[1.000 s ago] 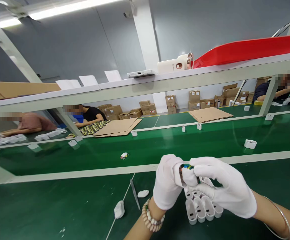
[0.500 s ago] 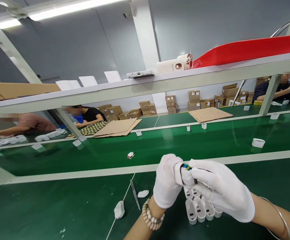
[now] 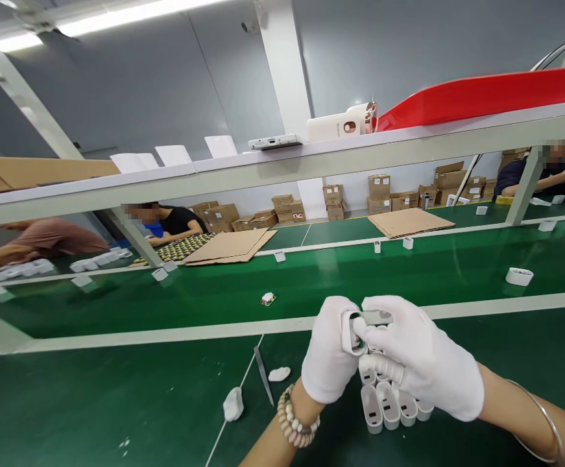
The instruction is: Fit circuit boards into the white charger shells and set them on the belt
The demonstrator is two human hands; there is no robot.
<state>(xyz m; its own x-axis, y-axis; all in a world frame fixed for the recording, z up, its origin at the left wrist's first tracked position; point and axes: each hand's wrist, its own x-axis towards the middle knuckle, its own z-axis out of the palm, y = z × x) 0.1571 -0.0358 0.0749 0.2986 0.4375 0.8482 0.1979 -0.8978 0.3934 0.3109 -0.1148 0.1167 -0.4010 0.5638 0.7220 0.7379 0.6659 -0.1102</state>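
Note:
My left hand (image 3: 331, 350), in a white glove, is closed around a white oval plastic housing (image 3: 348, 334), its open end facing right. My right hand (image 3: 418, 353), gloved too, has its fingers bent and a fingertip at the mouth of that housing. A sliver of green shows by this fingertip; whatever else is between the fingers is hidden. Below the hands, several white housings (image 3: 372, 408) stand in rows on the green work surface, partly covered by my right hand. Tweezers (image 3: 263, 375) lie left of my left wrist, beside a small white piece (image 3: 279, 374).
A crumpled white lump (image 3: 233, 405) lies further left. On the green belt (image 3: 325, 279) beyond the pale rail are a small circuit piece (image 3: 268, 299) and a white housing (image 3: 519, 277). A shelf (image 3: 243, 170) spans above. Several people sit across the belt.
The blue-and-green part that showed between my hands is out of sight now. My right fingers have shifted to the housing's mouth, and the pieces on the belt have moved slightly right.

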